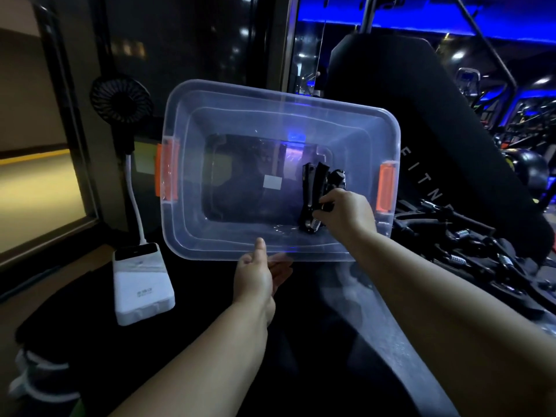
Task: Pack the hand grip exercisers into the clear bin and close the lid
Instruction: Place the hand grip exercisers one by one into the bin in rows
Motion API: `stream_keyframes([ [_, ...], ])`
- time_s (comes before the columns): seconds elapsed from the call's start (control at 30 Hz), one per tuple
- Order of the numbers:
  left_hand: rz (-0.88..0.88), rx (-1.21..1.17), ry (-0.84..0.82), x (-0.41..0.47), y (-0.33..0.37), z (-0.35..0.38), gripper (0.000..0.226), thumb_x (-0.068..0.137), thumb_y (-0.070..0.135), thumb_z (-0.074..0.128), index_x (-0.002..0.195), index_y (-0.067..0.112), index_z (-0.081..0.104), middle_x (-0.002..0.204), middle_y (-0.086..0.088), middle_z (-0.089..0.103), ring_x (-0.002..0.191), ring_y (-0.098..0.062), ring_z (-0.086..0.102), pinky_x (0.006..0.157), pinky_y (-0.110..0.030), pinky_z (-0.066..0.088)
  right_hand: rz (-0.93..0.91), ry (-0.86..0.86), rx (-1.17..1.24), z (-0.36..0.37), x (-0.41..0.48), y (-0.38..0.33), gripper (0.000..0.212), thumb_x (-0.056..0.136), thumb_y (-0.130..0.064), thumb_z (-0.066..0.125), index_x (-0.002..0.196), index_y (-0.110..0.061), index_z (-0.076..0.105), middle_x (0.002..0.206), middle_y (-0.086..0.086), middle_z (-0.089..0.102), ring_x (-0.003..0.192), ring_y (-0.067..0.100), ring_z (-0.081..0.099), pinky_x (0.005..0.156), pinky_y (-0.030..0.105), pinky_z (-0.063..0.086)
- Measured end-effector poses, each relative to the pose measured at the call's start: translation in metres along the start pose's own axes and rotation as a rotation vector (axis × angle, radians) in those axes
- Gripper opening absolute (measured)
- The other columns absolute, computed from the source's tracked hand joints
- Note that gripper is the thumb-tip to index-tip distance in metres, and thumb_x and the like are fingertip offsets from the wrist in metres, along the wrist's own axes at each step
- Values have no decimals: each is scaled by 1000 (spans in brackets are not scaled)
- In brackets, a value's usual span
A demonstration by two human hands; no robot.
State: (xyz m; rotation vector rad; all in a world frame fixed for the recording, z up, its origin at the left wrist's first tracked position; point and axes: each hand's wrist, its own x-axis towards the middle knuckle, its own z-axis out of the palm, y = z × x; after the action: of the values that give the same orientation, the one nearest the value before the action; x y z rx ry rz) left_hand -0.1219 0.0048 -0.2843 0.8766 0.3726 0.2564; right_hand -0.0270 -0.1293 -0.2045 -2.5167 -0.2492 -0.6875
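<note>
Flanking the clear bin (270, 99): power bank (143, 284), fan (120, 99); right grip (346, 210) clasps exercisers (313, 188), left grip (255, 278) pinches rim (210, 254)

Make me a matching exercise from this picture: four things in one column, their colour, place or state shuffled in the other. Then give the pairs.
1. left hand
2. right hand
3. power bank
4. latch

A. orange, at one end of the clear bin
B. white, lying left of the bin
C. holds the bin's near rim
D. grips hand grip exercisers inside the bin

Pairs: 1-C, 2-D, 3-B, 4-A.
</note>
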Motion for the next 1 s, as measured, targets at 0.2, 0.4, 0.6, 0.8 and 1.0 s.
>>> stream_keyframes([
  [0.2,3,-22,1,-1,0,0,31,97,39,50,103,9,50,73,-11,70,67,-20,70,54,-26,56,92,-99,-15,28,20,2,31,75,-32,78,103,-21,70,98,2,71,93,24,63,70,23,40],
  [0.4,11,-34,-4,-2,1,0,28,98,38,50,102,10,49,67,-9,70,63,-18,69,53,-25,54,142,-192,-101,41,39,1,30,77,-33,76,103,-22,69,102,5,69,96,28,62,69,24,38],
  [0.6,19,-46,-16,-3,2,1,27,98,36,50,99,9,48,67,-10,71,64,-19,69,55,-26,56,105,-141,-208,50,41,0,28,78,-28,72,96,-13,56,94,13,66,90,35,61,64,30,38],
  [0.8,36,-52,-20,-3,2,2,27,98,35,50,95,9,46,66,-12,70,62,-20,68,54,-25,56,91,-113,-254,56,42,2,28,79,-27,71,86,-15,46,91,14,65,89,38,62,62,32,38],
  [1.0,44,-32,-24,-3,1,1,26,98,36,49,96,10,48,66,-12,71,64,-19,70,57,-26,57,98,-129,-269,54,42,5,31,76,-31,76,89,-14,53,91,13,65,89,37,62,62,32,39],
])
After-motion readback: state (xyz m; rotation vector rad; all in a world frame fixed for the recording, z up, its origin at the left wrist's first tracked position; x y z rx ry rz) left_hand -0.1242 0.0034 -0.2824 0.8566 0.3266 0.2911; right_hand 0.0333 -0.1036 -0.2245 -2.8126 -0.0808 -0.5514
